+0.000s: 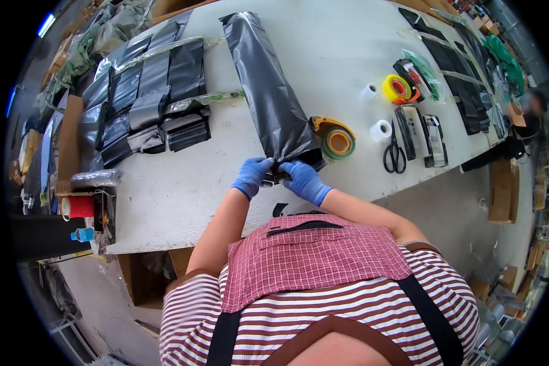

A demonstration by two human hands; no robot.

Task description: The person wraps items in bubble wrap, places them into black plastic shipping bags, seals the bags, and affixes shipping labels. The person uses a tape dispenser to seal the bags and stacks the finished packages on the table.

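A long black plastic bag point(265, 79) lies lengthwise on the white table point(177, 195), its near end bunched up close to my body. My left hand point(251, 177), in a blue glove, pinches the gathered end from the left side. From the right, my right hand point(306, 183), gloved the same way, grips that gathered end with bent fingers. The two hands almost meet, and the plastic between their fingertips is partly hidden. Just right of the bag lies a tape dispenser point(337, 142) with a yellow-orange frame. A small black scrap point(279, 210) is near the table's front edge.
Stacks of folded black bags point(155, 79) cover the left side, with more bags point(454, 79) at the far right. Scissors point(394, 155), white rolls point(380, 130), yellow tape point(396, 88) and black-framed dispensers point(434, 140) sit right of the bag. A red spool point(79, 207) stands beyond the left edge.
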